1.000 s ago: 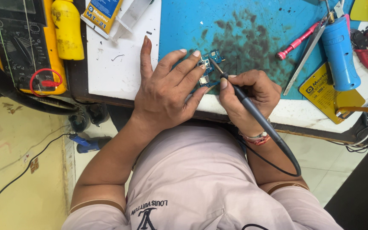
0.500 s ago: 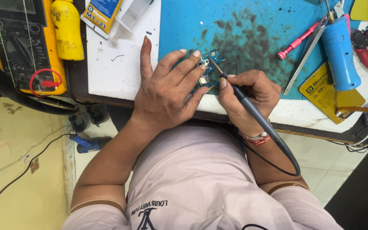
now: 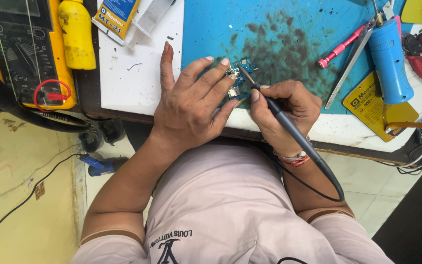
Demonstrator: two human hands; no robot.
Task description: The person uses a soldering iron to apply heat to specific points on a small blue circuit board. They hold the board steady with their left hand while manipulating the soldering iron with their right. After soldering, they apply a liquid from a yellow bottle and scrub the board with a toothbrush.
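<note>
In the head view, I am pressing my left hand (image 3: 191,105) flat, fingers spread, on a small blue circuit board (image 3: 238,78), so it is open and only holding the board down. The board is lying at the near edge of the blue work mat (image 3: 289,29), between my two hands. My right hand (image 3: 284,112) is closed like for a pen around the dark soldering iron (image 3: 279,115), and its tip is touching the board's upper part. I am judging that the soldering is in the middle: the iron is on the board, but I cannot tell which joints are finished. Red tweezers (image 3: 340,48), a blue desoldering pump (image 3: 389,58) and a yellow multimeter (image 3: 23,49) are lying well apart, untouched.
</note>
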